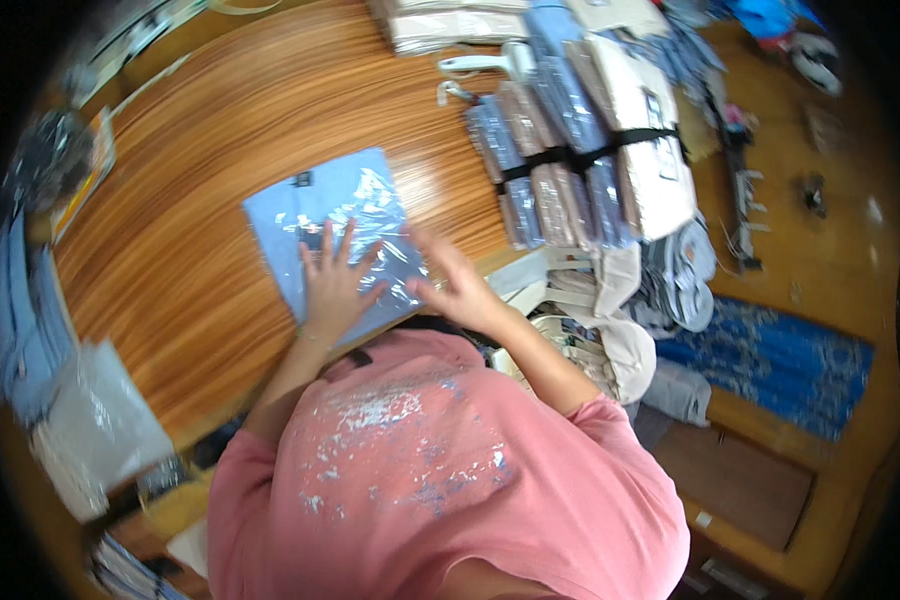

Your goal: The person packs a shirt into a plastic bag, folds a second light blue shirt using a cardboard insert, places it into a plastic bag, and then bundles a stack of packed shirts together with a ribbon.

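The left hand (332, 285) lies flat, fingers spread, on a bagged blue garment (338, 235) near the front edge of the wooden table (230, 130). The right hand (457, 287) is open too, fingers loosely curled at the bag's right edge, touching the clear plastic. Farther back on the right sits a strapped bundle (580, 160) of bagged garments bound by a black band. A stack of clear bags (95, 425) lies at the left.
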### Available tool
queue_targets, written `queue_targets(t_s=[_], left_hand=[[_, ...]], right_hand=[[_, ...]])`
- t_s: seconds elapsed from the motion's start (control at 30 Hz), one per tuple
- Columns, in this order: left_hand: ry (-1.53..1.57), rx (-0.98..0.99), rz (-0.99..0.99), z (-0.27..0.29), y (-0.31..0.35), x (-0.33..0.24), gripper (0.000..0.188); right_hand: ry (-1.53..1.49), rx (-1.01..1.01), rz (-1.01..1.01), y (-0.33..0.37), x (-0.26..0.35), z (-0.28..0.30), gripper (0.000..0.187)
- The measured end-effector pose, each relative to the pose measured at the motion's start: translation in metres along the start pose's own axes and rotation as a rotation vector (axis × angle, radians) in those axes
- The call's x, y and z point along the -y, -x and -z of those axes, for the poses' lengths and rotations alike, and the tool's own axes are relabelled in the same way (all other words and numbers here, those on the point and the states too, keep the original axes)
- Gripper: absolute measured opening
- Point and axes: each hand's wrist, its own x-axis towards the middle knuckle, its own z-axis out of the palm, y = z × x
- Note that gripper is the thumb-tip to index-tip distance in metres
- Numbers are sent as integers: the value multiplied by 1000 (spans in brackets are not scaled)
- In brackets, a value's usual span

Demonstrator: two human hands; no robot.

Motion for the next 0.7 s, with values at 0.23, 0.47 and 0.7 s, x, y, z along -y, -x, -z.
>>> queue_targets(t_s=[0.23,0.47,0.7], left_hand=[[-66,-51,64,11,-58,34,56],[337,-306,10,53,-95,-38,57],[675,-378,-263,64,-181,-207,63]], right_hand=[[739,-674,286,8,93,170,21],[312,-845,-370,-2,-27,378,45],[133,-354,-683,-40,-107,391,63]])
